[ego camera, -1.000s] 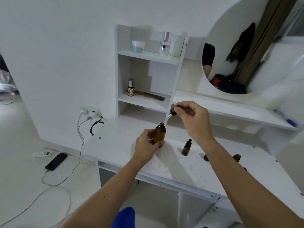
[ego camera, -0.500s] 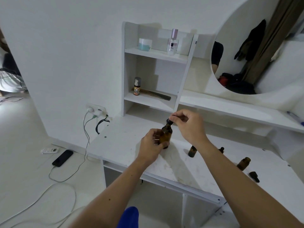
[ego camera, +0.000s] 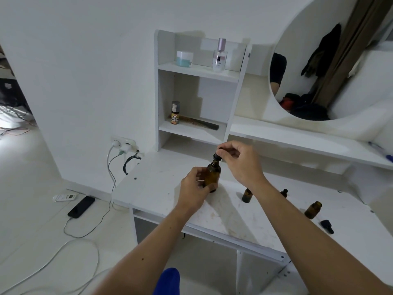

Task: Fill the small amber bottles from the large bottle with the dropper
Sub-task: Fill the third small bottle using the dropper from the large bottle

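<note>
My left hand (ego camera: 194, 185) grips the large amber bottle (ego camera: 212, 175), held upright just above the white desk top (ego camera: 161, 184). My right hand (ego camera: 240, 161) pinches the black dropper bulb (ego camera: 218, 156), which sits at the bottle's mouth with its glass tube down inside the neck. To the right on the desk stand small amber bottles: an uncapped one (ego camera: 247, 195), one with a black cap (ego camera: 284, 192) partly behind my right forearm, and another uncapped one (ego camera: 313, 210). A loose black dropper cap (ego camera: 327, 226) lies beside the last.
A white shelf unit (ego camera: 198, 133) at the back holds a small labelled bottle (ego camera: 175, 112), a comb, a jar and a perfume bottle. A round mirror (ego camera: 331, 60) hangs at right. Left of the desk are a wall socket with cables (ego camera: 124, 145) and a phone (ego camera: 81, 206) on the floor.
My right hand has lowered the dropper from above the large bottle into its neck. The left hand keeps hold of the bottle. The camera view has shifted left.
</note>
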Tool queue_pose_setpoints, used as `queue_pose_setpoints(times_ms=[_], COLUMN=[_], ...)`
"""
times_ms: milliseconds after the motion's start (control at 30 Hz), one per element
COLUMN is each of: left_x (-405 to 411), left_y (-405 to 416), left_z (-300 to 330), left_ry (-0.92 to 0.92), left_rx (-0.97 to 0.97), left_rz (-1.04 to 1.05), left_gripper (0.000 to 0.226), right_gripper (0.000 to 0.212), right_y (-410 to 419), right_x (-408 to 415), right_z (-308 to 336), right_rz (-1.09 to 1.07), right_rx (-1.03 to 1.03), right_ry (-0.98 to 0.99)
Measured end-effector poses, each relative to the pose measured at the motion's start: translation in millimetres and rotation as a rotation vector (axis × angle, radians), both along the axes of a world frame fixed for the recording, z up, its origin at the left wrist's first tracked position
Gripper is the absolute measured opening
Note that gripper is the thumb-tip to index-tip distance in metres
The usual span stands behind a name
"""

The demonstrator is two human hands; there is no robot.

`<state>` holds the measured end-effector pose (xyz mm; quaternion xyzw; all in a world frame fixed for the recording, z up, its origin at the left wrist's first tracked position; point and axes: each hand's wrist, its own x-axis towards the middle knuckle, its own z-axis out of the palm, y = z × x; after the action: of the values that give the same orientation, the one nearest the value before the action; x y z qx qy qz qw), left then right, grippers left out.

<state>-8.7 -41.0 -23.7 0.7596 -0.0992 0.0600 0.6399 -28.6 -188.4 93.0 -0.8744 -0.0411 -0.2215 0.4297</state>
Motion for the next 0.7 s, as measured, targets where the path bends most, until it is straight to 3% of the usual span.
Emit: queue_pose_setpoints(times_ms=[333,600,700], left_x=[-2,-15,-28], left_y=[-3,2,1], left_z=[-1,2,1], left_ry=[-0.044,-0.022,-0.007], left_rx=[0.051,0.023,-0.023], left_rz=[0.036,0.068,0.080], left_gripper=[0.055,0.082,0.082], right_gripper=[0.005,0.008,0.009], right_y=[-9,-20,-27], right_x=[-16,-41,-55], right_z=[33,50,47], right_rz=[0.007,-0.016,-0.017], right_rx=[0.096,0.186,0.216], right_ry=[-0.107,-0.181,-0.189])
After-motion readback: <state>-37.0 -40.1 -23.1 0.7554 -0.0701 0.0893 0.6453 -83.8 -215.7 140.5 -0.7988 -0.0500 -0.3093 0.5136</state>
